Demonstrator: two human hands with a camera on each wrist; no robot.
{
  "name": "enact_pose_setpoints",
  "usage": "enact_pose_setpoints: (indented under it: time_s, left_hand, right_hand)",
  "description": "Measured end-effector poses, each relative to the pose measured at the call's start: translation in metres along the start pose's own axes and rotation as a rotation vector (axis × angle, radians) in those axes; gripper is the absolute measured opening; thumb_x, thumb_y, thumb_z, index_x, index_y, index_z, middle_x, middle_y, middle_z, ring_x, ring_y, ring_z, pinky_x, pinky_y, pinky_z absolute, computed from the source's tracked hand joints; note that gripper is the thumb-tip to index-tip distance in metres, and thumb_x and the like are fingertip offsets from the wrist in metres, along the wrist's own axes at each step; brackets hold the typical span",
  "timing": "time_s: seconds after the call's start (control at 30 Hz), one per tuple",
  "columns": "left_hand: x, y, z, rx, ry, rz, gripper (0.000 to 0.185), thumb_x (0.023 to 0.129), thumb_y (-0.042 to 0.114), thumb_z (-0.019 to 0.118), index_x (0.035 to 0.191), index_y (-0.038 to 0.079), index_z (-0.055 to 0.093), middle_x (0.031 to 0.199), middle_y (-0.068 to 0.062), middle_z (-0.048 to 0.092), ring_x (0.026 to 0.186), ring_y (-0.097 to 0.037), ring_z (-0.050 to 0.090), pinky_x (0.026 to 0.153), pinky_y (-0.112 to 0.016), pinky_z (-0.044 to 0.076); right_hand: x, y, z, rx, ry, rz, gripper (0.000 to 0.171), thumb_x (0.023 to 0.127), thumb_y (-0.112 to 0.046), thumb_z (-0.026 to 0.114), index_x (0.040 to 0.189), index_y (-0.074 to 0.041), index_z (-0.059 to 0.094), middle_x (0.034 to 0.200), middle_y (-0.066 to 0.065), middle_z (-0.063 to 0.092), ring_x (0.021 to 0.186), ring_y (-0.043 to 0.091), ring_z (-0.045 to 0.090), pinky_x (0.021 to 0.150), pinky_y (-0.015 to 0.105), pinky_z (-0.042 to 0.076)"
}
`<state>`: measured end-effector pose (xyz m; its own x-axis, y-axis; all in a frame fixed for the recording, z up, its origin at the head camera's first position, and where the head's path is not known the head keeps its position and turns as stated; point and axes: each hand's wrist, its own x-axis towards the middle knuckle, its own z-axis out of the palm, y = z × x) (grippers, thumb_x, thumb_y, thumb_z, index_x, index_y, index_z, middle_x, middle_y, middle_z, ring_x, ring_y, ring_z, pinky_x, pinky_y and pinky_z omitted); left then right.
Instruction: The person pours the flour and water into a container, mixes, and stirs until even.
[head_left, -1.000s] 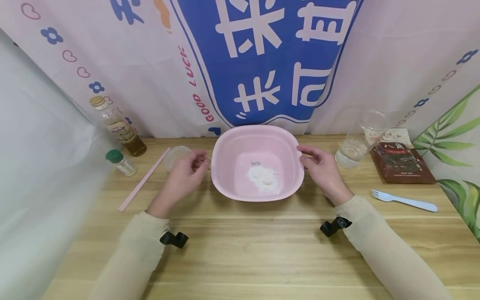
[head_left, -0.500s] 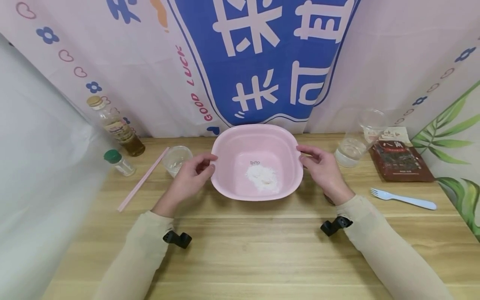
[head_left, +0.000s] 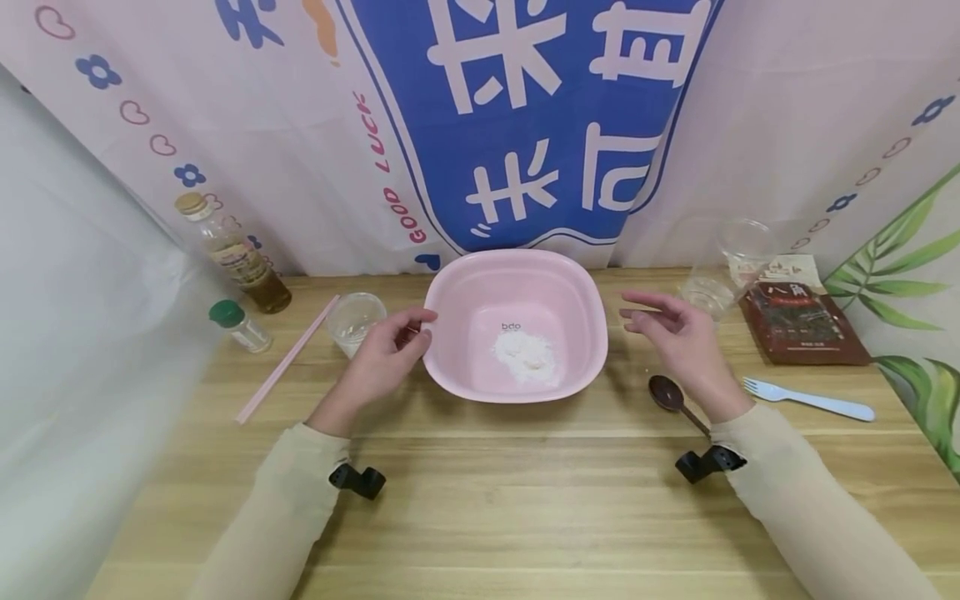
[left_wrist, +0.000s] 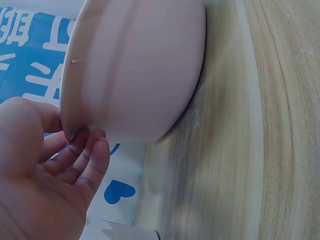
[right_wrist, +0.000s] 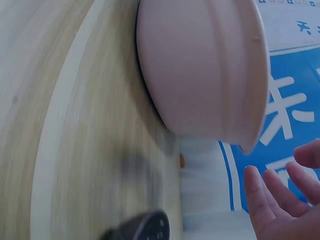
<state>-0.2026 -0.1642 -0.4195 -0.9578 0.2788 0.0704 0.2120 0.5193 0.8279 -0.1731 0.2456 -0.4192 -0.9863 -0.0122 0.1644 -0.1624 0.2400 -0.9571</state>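
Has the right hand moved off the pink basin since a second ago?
Yes. The right hand has left the pink basin rim, shifting right toward the clear cup; a gap now shows between them.

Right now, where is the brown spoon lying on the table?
In the head view, the brown spoon lies on the table's right side, just under the right hand's wrist, between the pink basin and the blue fork.

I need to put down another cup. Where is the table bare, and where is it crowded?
Bare: the wide near strip of table in front of the pink basin, between the sleeves. Crowded: left by bottle, jar; right by packet, fork.
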Motion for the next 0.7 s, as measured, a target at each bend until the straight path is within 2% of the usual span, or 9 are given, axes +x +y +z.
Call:
enact_pose_setpoints:
  time_s: [0.07, 0.13, 0.3, 0.5, 0.7]
  left_hand:
    - [0.0, 0.001, 0.0, 0.002, -0.003, 0.0, 0.035, 0.109, 0.011, 0.058, 0.141, -0.001, 0.065, 0.11, -0.019, 0.067, 0.092, -0.025, 0.058, 0.074, -0.021, 0.051]
    - [0.0, 0.001, 0.0, 0.005, -0.005, 0.0, 0.035, 0.109, 0.011, 0.057, 0.142, -0.001, 0.064, 0.11, -0.019, 0.067, 0.093, -0.025, 0.058, 0.074, -0.022, 0.052]
    - [0.0, 0.001, 0.001, 0.02, -0.01, -0.032, 0.036, 0.11, 0.015, 0.057, 0.144, 0.003, 0.064, 0.112, -0.017, 0.068, 0.093, -0.025, 0.06, 0.074, -0.024, 0.054]
    - [-0.001, 0.0, 0.0, 0.022, -0.022, -0.061, 0.038, 0.111, 0.018, 0.055, 0.146, 0.006, 0.062, 0.116, -0.018, 0.068, 0.095, -0.027, 0.062, 0.076, -0.026, 0.056]
    - [-0.001, 0.001, 0.0, 0.02, -0.026, -0.052, 0.037, 0.111, 0.017, 0.055, 0.146, 0.005, 0.062, 0.116, -0.018, 0.068, 0.094, -0.026, 0.061, 0.075, -0.025, 0.055]
  right_hand:
    - [-0.004, 0.001, -0.007, 0.016, 0.019, -0.029, 0.036, 0.108, -0.009, 0.063, 0.14, 0.008, 0.064, 0.13, -0.008, 0.073, 0.102, -0.001, 0.076, 0.096, 0.014, 0.059]
    - [-0.007, 0.002, -0.014, 0.076, 0.031, -0.048, 0.035, 0.107, -0.006, 0.064, 0.138, 0.011, 0.064, 0.125, -0.014, 0.073, 0.103, 0.0, 0.076, 0.095, 0.015, 0.06]
    - [-0.017, 0.003, -0.032, 0.141, 0.09, -0.06, 0.033, 0.104, -0.004, 0.069, 0.134, 0.009, 0.067, 0.123, -0.006, 0.077, 0.107, 0.004, 0.077, 0.09, 0.017, 0.062]
    - [-0.027, 0.008, -0.056, 0.088, 0.163, -0.034, 0.032, 0.103, -0.004, 0.071, 0.132, 0.008, 0.069, 0.119, -0.01, 0.079, 0.102, 0.001, 0.076, 0.087, 0.014, 0.061]
    - [-0.034, 0.016, -0.082, -0.018, 0.211, -0.007, 0.029, 0.103, -0.006, 0.071, 0.132, 0.0, 0.071, 0.117, -0.016, 0.077, 0.1, -0.004, 0.075, 0.085, 0.008, 0.059]
